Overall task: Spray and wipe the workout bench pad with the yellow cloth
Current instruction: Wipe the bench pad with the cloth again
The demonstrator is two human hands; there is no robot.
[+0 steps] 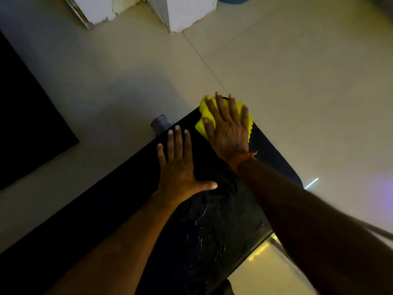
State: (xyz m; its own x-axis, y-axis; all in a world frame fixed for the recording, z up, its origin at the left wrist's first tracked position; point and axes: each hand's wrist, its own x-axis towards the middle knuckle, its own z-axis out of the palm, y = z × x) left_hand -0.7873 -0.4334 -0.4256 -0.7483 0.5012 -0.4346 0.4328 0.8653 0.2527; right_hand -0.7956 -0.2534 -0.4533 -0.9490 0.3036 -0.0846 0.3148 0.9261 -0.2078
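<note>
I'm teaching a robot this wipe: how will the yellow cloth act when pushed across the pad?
The yellow cloth looks soft and bunched under the right hand, so it will probably crumple rather than slide flat. Droplets on the bench pad suggest it may glide easily.

Views: one only, the head camera; no second view shares the scene.
Position: above the near end of the black table (pixel 212 231), looking steeply down past both forearms.
Facing: forward and down; the table runs away from the lens toward the fingers (pixel 221 105) of the right hand (pixel 228 133).
Tilt: rolled, so the table's edges cross the frame on a diagonal.
Nearness: close; the forearms fill the lower half, and the left hand (pixel 179 169) sits mid-frame.
Beyond the fingers: pale floor (pixel 297 71) and white bases at the top edge.
Lens: wide-angle, edges bent.
Light: dim, detail in the table's surface partly lost.
</note>
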